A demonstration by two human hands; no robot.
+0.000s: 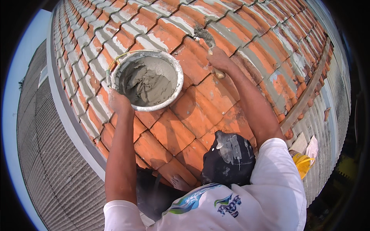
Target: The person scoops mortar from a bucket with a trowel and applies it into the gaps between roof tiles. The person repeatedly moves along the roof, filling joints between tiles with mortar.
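A round bucket (179,79) with a mortar-smeared rim stands on the orange roof tiles, its wire handle (122,54) lying over the far left side. Wet grey mortar (152,81) lies heaped inside it. My left hand (119,101) grips the near left edge of the bucket. To the right of the bucket, my right hand (222,61) is closed round the wooden handle of a trowel (219,74). Its blade reaches away from me, down by the tiles, where fresh grey mortar (206,36) sits; how much of the blade is covered I cannot tell.
Sloping clay tiles (194,111) bear grey mortar strips along many ridges. My knee in dark trousers (229,159) and a bare foot (179,182) rest low on them. Corrugated roofing (58,154) lies left; more lies right, with a yellow bucket (301,163) on it.
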